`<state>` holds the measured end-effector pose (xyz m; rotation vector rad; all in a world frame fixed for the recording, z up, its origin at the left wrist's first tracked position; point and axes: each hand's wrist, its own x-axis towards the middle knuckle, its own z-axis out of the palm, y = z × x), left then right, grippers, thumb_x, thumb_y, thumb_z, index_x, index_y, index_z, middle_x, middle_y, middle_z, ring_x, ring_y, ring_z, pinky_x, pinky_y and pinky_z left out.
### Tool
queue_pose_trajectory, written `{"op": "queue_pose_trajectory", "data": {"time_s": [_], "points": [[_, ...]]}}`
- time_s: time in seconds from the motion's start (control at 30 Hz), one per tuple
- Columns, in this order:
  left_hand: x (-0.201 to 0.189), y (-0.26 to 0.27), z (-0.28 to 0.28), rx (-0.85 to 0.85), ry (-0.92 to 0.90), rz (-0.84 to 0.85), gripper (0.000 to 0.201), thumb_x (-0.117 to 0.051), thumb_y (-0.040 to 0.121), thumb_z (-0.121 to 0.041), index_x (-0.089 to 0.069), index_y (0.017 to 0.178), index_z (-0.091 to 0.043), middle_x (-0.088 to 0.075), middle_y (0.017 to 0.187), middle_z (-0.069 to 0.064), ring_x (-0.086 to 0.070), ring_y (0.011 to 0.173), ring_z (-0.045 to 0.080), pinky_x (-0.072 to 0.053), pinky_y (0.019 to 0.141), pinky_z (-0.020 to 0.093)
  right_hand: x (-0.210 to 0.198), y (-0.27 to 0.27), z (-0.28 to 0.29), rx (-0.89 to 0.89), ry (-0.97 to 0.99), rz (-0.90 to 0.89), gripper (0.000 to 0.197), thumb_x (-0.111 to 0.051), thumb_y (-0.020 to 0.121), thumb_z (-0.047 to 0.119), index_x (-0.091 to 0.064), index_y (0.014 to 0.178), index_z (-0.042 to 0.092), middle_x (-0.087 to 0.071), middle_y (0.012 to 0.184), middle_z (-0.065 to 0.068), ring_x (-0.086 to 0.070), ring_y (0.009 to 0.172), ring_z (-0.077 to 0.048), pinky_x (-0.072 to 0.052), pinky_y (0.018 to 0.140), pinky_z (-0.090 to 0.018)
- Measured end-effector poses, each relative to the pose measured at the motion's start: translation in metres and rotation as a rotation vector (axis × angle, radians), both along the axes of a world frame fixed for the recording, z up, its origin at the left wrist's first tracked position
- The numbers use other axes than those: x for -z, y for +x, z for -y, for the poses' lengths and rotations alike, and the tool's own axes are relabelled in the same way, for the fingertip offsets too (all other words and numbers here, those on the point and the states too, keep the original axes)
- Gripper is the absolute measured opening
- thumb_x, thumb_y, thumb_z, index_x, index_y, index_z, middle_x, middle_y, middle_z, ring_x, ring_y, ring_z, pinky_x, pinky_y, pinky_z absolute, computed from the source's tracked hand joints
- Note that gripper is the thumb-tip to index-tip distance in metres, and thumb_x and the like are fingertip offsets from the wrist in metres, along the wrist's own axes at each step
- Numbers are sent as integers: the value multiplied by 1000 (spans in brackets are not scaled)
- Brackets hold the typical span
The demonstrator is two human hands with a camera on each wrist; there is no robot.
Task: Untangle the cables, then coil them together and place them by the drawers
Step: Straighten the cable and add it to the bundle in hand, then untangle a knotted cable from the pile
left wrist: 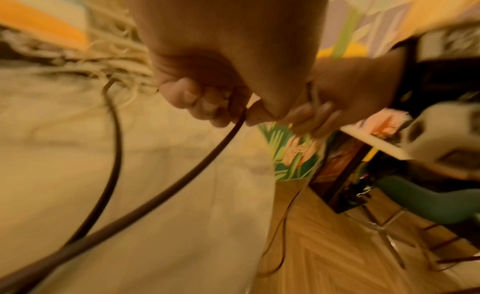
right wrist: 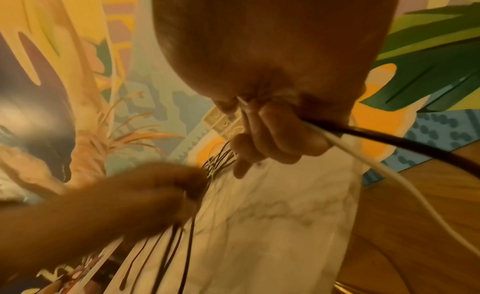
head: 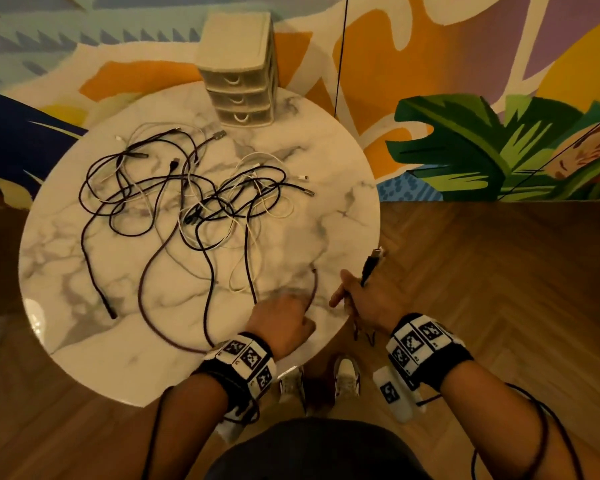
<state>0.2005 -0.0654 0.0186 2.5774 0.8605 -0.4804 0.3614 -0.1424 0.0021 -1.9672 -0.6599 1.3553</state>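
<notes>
The cables, dark and white ones mixed, lie in a loose tangle across the middle and far left of the round marble table. Several dark strands trail out of the heap toward the near edge, and one ends in a plug on the near left part of the tabletop. A dark cable runs from the tangle in a loop along the near edge and up into the left hand, which hovers low over the near right part of the table; in the left wrist view its fingers are curled round that cable. The right hand is just past the table's near right edge, right beside the left hand. It grips a dark cable and a white cable together in its curled fingers, and a dark plug end sticks up out of the fist. The drawers, a small beige unit of three, stand at the far edge of the table, apart from the tangle. Beyond the table a bright patterned rug covers the floor, and wooden flooring lies to the right and near side.
</notes>
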Motion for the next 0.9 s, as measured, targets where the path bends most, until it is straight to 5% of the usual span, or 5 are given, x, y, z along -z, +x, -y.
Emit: {"op": "queue_pose_trajectory", "data": {"time_s": [0.2,0.47,0.63,0.77,0.9], "points": [[-32,6,0,22,-63,189,41,-41,92,-30,-36,130,-16,-60,88,8,-52,70,24,-35,58,31,-10,-33,-30,115,153,-84,48,-39,99,37,-54,66,7,-43,36,7,-37,35,-5,-30,48,-27],[-44,-110,-114,-334,-13,57,25,-43,96,-34,-62,97,-18,-66,96,10,-61,95,32,-44,72,35,-35,25,-41,783,213,-102,46,-41,96,43,-44,56,21,-40,32,8,-32,30,-9,-20,35,-14],[-112,-80,-143,-349,351,340,34,-38,96,-42,-61,87,-19,-65,80,13,-60,76,35,-41,59,35,-23,16,-44,629,85,-77,59,-34,93,60,-42,49,21,-38,39,5,-29,34,-12,-17,40,-19],[-103,-51,-85,-164,358,42,45,-29,98,-46,-63,96,-17,-66,91,9,-63,83,30,-38,63,31,-24,10,-42,492,-15,277,58,-27,95,58,-45,60,15,-48,61,-6,-47,61,-24,-30,54,-27],[-92,-39,-55,-46,306,-60,40,-31,99,-38,-62,96,-13,-64,97,9,-61,90,30,-37,65,33,-65,-11,-39,485,389,505,47,-31,101,39,-53,66,16,-54,67,0,-50,65,-18,-36,60,-29]]}}
